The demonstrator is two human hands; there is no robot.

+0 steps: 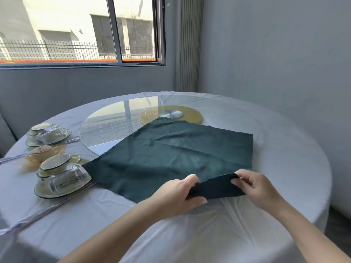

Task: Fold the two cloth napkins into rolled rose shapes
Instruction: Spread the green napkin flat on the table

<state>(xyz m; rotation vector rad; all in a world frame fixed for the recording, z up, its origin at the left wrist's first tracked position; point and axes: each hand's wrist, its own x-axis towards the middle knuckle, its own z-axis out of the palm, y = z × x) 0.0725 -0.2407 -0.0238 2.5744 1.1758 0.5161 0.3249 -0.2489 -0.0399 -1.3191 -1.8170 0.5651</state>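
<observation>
A dark green cloth napkin (171, 154) lies spread flat as a diamond on the round table, its far corner reaching over the glass turntable. Its near corner is lifted and turned back. My left hand (176, 194) pinches the left side of that raised corner. My right hand (254, 186) pinches its right side between thumb and fingers. A peach napkin (42, 151) rolled into a rose shape sits at the left between the dishes.
The table wears a white cloth (209, 234) under clear plastic. A glass turntable (114, 126) with a yellow hub (171, 114) sits in the middle. Two place settings with upturned bowls and a glass (62, 179) (47, 133) stand at the left.
</observation>
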